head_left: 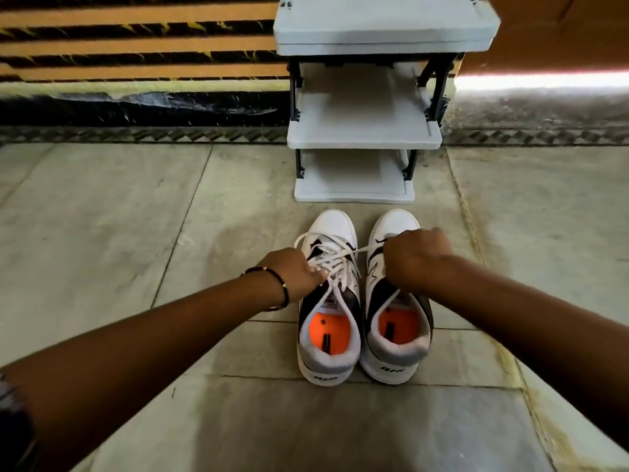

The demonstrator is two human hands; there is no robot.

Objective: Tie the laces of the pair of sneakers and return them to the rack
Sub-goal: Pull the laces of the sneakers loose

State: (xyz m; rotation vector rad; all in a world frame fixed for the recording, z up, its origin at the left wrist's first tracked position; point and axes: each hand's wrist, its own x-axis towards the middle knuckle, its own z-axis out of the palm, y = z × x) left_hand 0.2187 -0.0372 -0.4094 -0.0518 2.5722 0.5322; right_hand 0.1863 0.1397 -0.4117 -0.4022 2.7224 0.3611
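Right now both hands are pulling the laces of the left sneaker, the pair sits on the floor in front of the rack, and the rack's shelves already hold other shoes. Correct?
Not quite. The head view shows the rack with bare shelves, no other shoes. The rest holds: left hand and right hand pull the laces of the left sneaker, the right sneaker beside it on the floor.

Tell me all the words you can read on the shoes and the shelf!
"AIR" on the heel of the right shoe.
"AIR", smaller and partly blurred, on the heel of the left shoe.
Tongue label of the left shoe: too small to read.
Black mark on each orange insole: too blurred to read.
Rack: no writing shows.
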